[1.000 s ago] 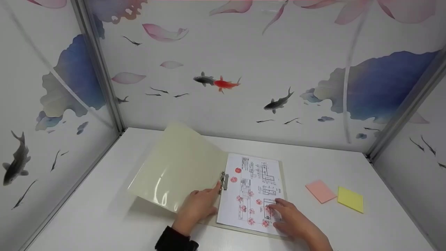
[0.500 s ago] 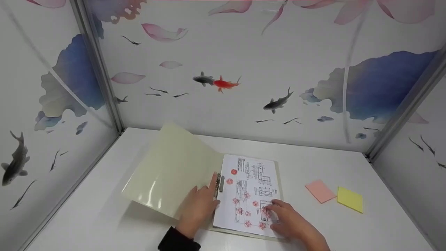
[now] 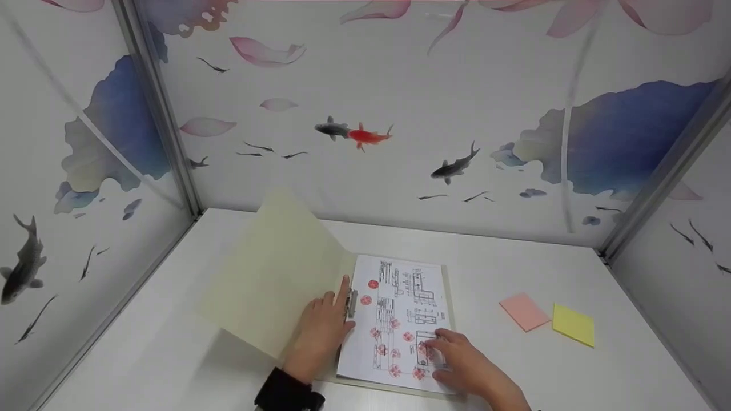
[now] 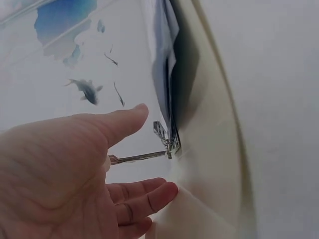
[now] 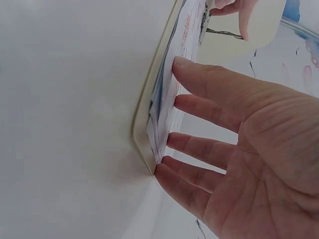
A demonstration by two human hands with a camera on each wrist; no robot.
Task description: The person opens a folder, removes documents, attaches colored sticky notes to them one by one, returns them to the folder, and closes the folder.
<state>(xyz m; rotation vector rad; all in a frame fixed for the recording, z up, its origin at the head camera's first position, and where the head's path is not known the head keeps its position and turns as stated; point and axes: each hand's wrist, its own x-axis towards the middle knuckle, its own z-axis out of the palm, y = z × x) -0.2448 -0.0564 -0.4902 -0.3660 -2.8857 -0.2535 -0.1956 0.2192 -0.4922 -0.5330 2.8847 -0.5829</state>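
A cream clip folder (image 3: 268, 262) lies open, its cover raised on the left. Printed sheets (image 3: 400, 302) with technical drawings and red stamps lie on its right side. At the spine is a metal clip (image 3: 352, 305); its lever (image 4: 142, 157) stands out from the base in the left wrist view. My left hand (image 3: 321, 331) is over the spine, index finger stretched along the clip and at the lever's end, thumb reaching toward the sheets' edge. My right hand (image 3: 471, 362) rests on the lower right of the sheets, fingers spread and fingertips on the paper (image 5: 172, 64).
A pink sticky-note pad (image 3: 524, 312) and a yellow one (image 3: 573, 325) lie side by side, right of the folder. The white table (image 3: 514, 262) is bounded by printed panels (image 3: 354, 182) at the back and sides.
The folder with its sheets has shifted left, and my right hand has gone along with it. My left index finger has slid up along the clip, and the lever now stands out.
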